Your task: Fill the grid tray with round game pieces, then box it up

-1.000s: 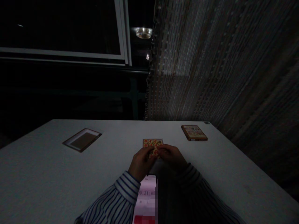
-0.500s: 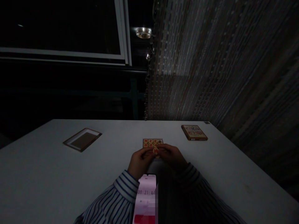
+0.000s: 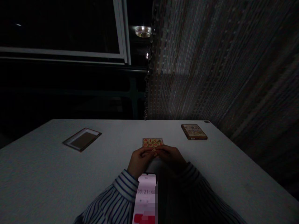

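My left hand (image 3: 141, 160) and my right hand (image 3: 171, 157) meet fingertip to fingertip at the near side of a shallow tray of Chinese chess pieces (image 3: 150, 141). Between the pinched fingertips shows a small pale round Chinese chess piece (image 3: 154, 151), mostly covered by them. Rows of round pieces with red characters lie beyond my fingers, and one at the far right corner has a dark character. My hands hide the near part of the tray.
A phone (image 3: 146, 189) with a running timer lies below my left wrist. An open, shallow box part (image 3: 81, 139) rests on the white table (image 3: 42, 174) at the left. At the right lies a printed box lid (image 3: 194, 132). A bead curtain (image 3: 187, 62) hangs behind the table.
The piece between my fingertips showed its red character before; now my fingers cover more of it. My right fingers have shifted slightly, and more of the second row of pieces shows.
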Demonstrator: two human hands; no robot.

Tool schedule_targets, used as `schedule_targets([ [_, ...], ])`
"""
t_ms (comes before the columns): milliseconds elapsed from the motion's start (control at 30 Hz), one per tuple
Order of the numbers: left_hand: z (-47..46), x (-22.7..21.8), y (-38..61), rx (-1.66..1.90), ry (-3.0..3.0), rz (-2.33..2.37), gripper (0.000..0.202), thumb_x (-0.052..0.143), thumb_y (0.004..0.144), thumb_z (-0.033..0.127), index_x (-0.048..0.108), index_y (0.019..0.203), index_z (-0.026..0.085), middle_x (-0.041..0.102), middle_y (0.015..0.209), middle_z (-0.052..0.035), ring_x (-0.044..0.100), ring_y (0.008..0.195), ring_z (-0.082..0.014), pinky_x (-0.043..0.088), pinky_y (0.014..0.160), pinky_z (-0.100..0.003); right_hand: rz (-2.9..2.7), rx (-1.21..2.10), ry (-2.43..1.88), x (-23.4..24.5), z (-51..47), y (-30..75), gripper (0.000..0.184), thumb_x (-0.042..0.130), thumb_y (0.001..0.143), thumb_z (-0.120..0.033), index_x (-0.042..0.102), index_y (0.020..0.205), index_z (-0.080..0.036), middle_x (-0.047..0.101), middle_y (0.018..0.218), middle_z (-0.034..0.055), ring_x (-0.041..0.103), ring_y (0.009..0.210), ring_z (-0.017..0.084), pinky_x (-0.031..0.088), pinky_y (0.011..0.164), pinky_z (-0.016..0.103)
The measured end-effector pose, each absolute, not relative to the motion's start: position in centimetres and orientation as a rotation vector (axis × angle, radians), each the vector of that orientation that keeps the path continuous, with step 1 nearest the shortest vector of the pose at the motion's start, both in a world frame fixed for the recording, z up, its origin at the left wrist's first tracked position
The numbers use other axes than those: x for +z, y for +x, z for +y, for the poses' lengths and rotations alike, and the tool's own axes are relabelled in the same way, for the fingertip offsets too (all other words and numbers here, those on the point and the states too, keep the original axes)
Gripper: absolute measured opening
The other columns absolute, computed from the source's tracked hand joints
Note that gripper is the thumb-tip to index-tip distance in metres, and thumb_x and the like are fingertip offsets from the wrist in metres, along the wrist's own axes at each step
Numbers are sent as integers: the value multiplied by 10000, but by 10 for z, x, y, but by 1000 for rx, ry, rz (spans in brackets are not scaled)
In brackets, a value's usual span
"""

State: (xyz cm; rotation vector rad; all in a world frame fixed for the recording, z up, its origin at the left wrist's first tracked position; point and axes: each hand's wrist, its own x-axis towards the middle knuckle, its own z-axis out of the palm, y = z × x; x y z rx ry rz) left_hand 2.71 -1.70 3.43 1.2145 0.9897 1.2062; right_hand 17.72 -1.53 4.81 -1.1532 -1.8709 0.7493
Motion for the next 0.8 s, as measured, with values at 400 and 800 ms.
schedule_targets([
  [400, -18, 37, 25, 1226, 1256, 1015, 209, 585, 643, 285, 649, 761, 125, 666, 757, -47, 596, 717, -153, 464, 682, -245, -2089, 429, -1102, 53, -17, 177, 256, 534, 690, -282, 575, 924, -187, 623, 817, 35, 558, 696, 127, 443, 637, 237],
  [800, -20, 42, 27, 1212, 1121, 959, 223, 617, 608, 272, 636, 759, 108, 665, 735, -57, 602, 688, -156, 479, 682, -275, -2013, 373, -1117, 52, -17, 178, 165, 487, 728, -257, 582, 832, -171, 623, 752, 31, 556, 649, 111, 448, 596, 220],
])
